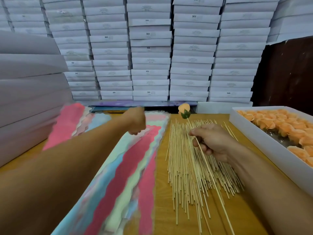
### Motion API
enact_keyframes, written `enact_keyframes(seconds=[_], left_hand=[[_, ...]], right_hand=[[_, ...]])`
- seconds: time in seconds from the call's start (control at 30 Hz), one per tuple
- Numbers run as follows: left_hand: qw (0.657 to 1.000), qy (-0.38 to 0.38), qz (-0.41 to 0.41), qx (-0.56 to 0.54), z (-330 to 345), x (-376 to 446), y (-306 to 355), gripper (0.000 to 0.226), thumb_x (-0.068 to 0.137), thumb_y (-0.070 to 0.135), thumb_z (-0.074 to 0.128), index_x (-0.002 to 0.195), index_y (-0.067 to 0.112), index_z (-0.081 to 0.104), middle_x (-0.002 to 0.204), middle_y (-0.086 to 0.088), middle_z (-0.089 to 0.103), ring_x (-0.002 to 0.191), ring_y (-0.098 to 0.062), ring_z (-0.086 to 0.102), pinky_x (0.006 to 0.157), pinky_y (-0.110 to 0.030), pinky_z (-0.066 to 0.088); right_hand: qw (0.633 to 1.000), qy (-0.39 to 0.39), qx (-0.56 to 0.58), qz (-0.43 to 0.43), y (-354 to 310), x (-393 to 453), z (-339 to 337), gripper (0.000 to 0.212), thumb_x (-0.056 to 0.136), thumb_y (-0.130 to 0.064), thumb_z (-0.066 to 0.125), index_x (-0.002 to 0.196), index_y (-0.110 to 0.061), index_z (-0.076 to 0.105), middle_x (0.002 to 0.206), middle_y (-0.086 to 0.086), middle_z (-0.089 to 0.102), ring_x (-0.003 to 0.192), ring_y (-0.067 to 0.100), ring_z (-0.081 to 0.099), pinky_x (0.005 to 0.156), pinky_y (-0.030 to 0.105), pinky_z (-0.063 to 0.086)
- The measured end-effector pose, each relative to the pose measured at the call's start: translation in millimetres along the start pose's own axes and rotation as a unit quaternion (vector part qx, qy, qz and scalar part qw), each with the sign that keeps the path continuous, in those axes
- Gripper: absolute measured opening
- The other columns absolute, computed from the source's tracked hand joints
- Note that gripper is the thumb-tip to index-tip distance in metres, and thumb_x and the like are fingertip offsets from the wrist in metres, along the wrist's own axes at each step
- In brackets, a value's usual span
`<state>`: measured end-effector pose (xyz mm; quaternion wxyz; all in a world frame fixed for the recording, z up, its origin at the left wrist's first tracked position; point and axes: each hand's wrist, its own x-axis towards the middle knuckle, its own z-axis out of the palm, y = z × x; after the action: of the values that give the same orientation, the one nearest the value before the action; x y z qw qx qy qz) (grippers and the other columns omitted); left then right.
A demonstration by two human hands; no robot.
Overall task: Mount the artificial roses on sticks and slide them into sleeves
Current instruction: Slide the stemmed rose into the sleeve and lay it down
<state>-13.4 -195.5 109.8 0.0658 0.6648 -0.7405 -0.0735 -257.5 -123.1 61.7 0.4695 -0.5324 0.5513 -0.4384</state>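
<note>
A: One rose is mounted on its stick, pinched in the right hand above the loose sticks.

B: Next?

A: Sleeving, I'd judge. The blurred left hand, curled, reaches over the coloured sleeves; whether it holds one, I cannot tell.

B: Around?

A: Wooden counter, tray of roses, stacked white boxes behind.

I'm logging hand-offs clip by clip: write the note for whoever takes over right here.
Right hand: pinches a stick with an orange rose already mounted at its far end.
Left hand: over the sleeves, fingers curled; motion blur hides whether it holds one.
Loose sticks lie piled on the table; unmounted roses fill the white tray on the right.
Done: this rose is on its stick.
Left: sleeve it, then continue through the tray.
</note>
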Motion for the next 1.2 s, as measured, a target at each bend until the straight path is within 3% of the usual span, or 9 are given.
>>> enact_keyframes(seconds=[0.1,0.23,0.37,0.43,0.7,0.77,0.93,1.1,1.2], left_hand=[[0.996,0.054,-0.036,0.058,20.1,0.5,-30.9,0.030,0.095,0.029,0.063,0.096,0.000,0.070,0.100,-0.017,0.071,0.093,-0.033,0.066,0.082,-0.039,0.054],[0.995,0.086,-0.044,0.029,42.5,3.4,-42.7,0.044,0.095,0.042,0.062,0.087,-0.001,0.070,0.091,-0.018,0.070,0.091,-0.035,0.064,0.076,-0.038,0.050],[0.990,0.116,-0.056,0.048,51.9,5.6,-35.3,0.044,0.092,0.051,0.062,0.079,0.008,0.061,0.074,-0.008,0.059,0.066,-0.021,0.053,0.050,-0.029,0.031],[0.989,0.121,-0.066,0.050,55.9,7.6,-32.1,0.041,0.092,0.051,0.061,0.086,0.010,0.060,0.074,-0.004,0.054,0.059,-0.013,0.041,0.047,-0.028,0.026],[0.993,0.048,-0.081,0.071,76.3,19.1,-37.6,0.050,0.101,0.053,0.041,0.110,0.007,0.058,0.113,-0.016,0.065,0.103,-0.034,0.060,0.086,-0.037,0.046],[0.992,0.049,-0.077,0.089,78.6,17.1,-38.7,0.045,0.103,0.050,0.034,0.101,0.010,0.055,0.110,-0.015,0.065,0.098,-0.032,0.059,0.083,-0.037,0.046],[0.986,0.087,-0.053,0.135,75.3,15.1,-37.1,0.019,0.098,0.014,0.041,0.080,0.013,0.047,0.095,-0.012,0.063,0.076,-0.027,0.054,0.066,-0.035,0.043],[0.982,0.102,-0.047,0.155,61.9,13.5,-38.3,0.029,0.095,0.010,0.043,0.067,0.015,0.035,0.071,-0.004,0.039,0.072,-0.026,0.046,0.062,-0.037,0.040],[0.978,0.137,-0.027,0.156,52.0,7.7,-32.9,0.019,0.094,0.008,0.045,0.075,0.012,0.045,0.075,-0.008,0.052,0.072,-0.031,0.053,0.062,-0.036,0.042]], right_hand=[[1.000,-0.003,-0.001,0.002,-0.5,-0.7,0.4,0.014,0.101,-0.015,0.058,0.101,-0.005,0.067,0.057,0.002,0.064,0.037,0.007,0.044,0.033,0.020,0.032],[1.000,-0.007,-0.010,0.006,-0.8,-2.6,2.3,0.014,0.101,-0.015,0.057,0.102,-0.005,0.066,0.057,0.002,0.063,0.038,0.007,0.043,0.033,0.020,0.032],[1.000,-0.007,-0.012,0.007,-1.3,-3.5,2.8,0.013,0.101,-0.014,0.056,0.102,-0.004,0.066,0.056,0.002,0.063,0.038,0.007,0.043,0.033,0.019,0.032],[1.000,-0.008,-0.013,0.010,-1.1,-3.4,2.8,0.013,0.101,-0.014,0.056,0.102,-0.005,0.066,0.056,0.001,0.063,0.038,0.007,0.043,0.033,0.019,0.032],[1.000,-0.005,-0.017,0.010,1.5,-1.5,2.3,0.014,0.101,-0.014,0.057,0.103,-0.004,0.066,0.057,0.003,0.063,0.038,0.007,0.043,0.033,0.020,0.032],[1.000,-0.004,-0.016,0.011,1.3,-1.5,2.6,0.013,0.101,-0.014,0.057,0.103,-0.004,0.066,0.057,0.003,0.063,0.038,0.007,0.043,0.033,0.020,0.032],[1.000,-0.002,-0.017,0.012,0.4,-1.8,3.4,0.013,0.101,-0.014,0.057,0.103,-0.004,0.066,0.057,0.003,0.064,0.037,0.007,0.043,0.033,0.019,0.032],[1.000,-0.004,-0.022,0.013,1.6,-0.8,2.4,0.015,0.101,-0.014,0.057,0.104,-0.004,0.067,0.058,0.004,0.064,0.038,0.008,0.043,0.033,0.020,0.032],[1.000,-0.004,-0.024,0.012,2.7,0.2,2.5,0.016,0.101,-0.014,0.056,0.104,-0.003,0.067,0.059,0.005,0.065,0.038,0.008,0.043,0.033,0.021,0.031]])
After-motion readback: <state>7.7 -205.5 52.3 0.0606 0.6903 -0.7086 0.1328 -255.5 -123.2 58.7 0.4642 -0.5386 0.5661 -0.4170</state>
